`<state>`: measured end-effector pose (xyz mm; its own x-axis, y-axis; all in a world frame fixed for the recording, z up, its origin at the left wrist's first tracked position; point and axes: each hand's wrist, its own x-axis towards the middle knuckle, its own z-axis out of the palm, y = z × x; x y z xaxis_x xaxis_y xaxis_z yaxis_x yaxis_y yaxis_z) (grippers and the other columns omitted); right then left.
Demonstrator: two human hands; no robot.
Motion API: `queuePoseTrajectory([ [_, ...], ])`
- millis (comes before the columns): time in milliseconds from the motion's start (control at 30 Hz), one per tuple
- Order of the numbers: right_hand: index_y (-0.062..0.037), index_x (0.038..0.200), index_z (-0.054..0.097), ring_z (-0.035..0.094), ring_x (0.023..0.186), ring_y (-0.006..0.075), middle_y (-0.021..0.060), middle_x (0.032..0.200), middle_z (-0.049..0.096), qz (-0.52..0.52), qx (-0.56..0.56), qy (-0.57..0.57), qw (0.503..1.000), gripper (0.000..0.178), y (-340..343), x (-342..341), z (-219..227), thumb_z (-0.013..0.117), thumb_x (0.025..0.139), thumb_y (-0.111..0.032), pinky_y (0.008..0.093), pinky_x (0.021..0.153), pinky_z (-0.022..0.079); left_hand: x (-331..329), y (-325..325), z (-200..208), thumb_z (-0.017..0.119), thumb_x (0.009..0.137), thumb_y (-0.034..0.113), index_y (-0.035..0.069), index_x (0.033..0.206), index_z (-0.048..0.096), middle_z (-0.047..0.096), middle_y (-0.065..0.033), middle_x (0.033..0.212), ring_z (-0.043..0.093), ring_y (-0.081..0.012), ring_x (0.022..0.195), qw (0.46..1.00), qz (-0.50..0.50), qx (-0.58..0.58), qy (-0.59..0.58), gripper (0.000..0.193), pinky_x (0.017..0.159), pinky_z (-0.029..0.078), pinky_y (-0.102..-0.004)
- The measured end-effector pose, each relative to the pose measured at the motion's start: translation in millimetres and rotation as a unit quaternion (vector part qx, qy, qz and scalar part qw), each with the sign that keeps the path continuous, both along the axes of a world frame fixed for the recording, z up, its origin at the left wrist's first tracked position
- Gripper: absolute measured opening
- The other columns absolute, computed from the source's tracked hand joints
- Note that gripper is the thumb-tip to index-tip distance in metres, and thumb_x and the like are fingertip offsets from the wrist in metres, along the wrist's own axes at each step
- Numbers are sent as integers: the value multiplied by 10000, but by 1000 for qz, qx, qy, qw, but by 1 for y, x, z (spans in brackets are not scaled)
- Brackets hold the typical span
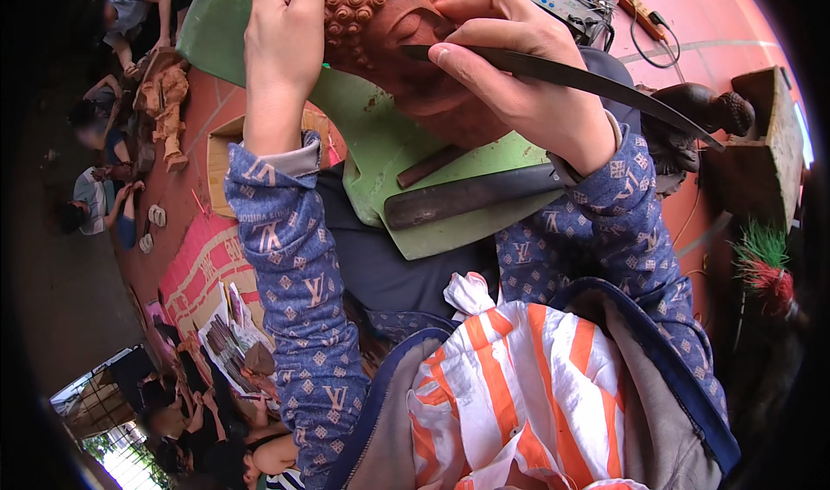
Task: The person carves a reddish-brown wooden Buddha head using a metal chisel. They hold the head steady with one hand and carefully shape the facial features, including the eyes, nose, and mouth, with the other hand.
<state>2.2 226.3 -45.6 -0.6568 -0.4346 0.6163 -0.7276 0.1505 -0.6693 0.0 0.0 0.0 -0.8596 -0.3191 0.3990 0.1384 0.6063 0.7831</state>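
A reddish-brown sculpted head (415, 27) with rows of round curls and a carved face lies tilted at the top of the view. My left hand (285, 36) grips its curled top, with some fingertips cut off by the picture's edge. Closed round a long, thin, dark blade-like tool (605, 92), my right hand (519, 57) keeps the tip against the face near the eye and cheek. Beneath the head is a green plastic surface (372, 161) over my lap. On it rest a wide dark flat tool (471, 198) and a short brown stick (430, 166).
To the right are a grey control box (571, 1), an orange power strip (635, 6) with cables, a dark statue (713, 109), a wooden box (765, 148) and a green-and-red brush (767, 269). Leftward stand a carved figure (164, 105) and a cardboard box (220, 157); several people sit beyond.
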Motion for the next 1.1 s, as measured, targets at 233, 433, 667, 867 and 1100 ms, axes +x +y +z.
queuePoseTrajectory([
  [233, 1, 889, 731, 669, 871, 232, 141, 965, 683, 28, 21, -5, 999, 120, 10, -2, 25, 751, 851, -110, 324, 765, 524, 0, -5, 0, 616, 951, 390, -1, 1207, 603, 684, -146, 1147, 636, -288, 1029, 999, 18, -29, -13, 468, 936, 468, -375],
  [433, 65, 991, 720, 660, 892, 176, 130, 1057, 707, 54, 53, -33, 997, 153, 15, -11, 20, 698, 897, -53, 271, 771, 523, -2, -5, 0, 606, 950, 417, -14, 1217, 596, 675, -156, 1158, 630, -284, 1044, 999, 20, -37, -16, 507, 945, 463, -368],
  [667, 11, 833, 715, 657, 846, 275, 155, 880, 672, 29, 13, -20, 999, 119, 7, -9, 20, 771, 813, -93, 346, 746, 507, 0, -6, 0, 595, 949, 448, -28, 1229, 588, 664, -168, 1170, 623, -278, 1063, 999, 23, -44, -20, 553, 957, 456, -360],
  [867, 59, 949, 726, 649, 865, 190, 114, 959, 682, 63, 36, -54, 996, 172, 13, -9, 25, 721, 885, -100, 293, 754, 493, -1, -5, -1, 585, 947, 475, -41, 1239, 581, 655, -178, 1181, 617, -274, 1079, 998, 23, -48, -21, 593, 966, 450, -353],
  [1100, 21, 865, 714, 656, 852, 272, 159, 910, 678, 76, -18, -39, 996, 128, 11, -20, 15, 752, 837, -98, 332, 755, 503, -1, -4, 0, 573, 946, 507, -55, 1251, 573, 645, -190, 1194, 610, -268, 1098, 998, 24, -52, -20, 640, 977, 444, -345],
])
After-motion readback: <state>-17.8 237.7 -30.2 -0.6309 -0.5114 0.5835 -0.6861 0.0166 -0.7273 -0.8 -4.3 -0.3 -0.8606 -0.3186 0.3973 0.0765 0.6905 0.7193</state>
